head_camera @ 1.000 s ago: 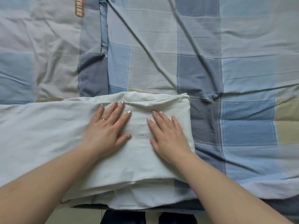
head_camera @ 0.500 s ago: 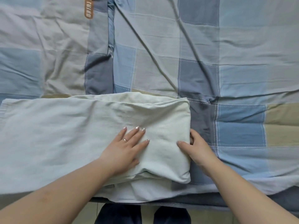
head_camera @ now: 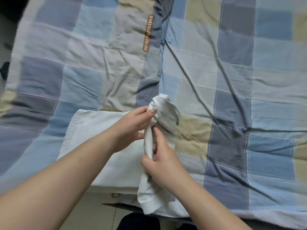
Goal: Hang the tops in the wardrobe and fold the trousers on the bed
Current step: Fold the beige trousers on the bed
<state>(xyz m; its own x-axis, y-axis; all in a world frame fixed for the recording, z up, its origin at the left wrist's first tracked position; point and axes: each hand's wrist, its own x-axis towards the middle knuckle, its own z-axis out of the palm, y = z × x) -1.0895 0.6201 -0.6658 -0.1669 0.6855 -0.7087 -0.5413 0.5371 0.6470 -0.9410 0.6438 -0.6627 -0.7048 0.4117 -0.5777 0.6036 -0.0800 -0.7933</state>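
White trousers (head_camera: pixel 93 138) lie on the checked bed near its front edge. Their right, folded end is lifted off the bed and bunched into a vertical roll. My left hand (head_camera: pixel 132 128) grips the upper part of that roll, thumb pressed on the bunched top (head_camera: pixel 166 112). My right hand (head_camera: pixel 162 165) grips the roll lower down, fingers curled round it. The lowest part of the fabric (head_camera: pixel 152 196) hangs over the bed's edge. The left part of the trousers still lies flat.
The bedspread (head_camera: pixel 232 80) has blue, grey and beige squares and several creases. A brown label with white letters (head_camera: pixel 147 32) sits on a seam in the upper middle. Tiled floor (head_camera: pixel 99 213) shows below the bed edge.
Both hands lay flat on the folded trousers before; now they have gathered the right end and lifted it into a bunched roll. The view has shifted, showing more of the bed.
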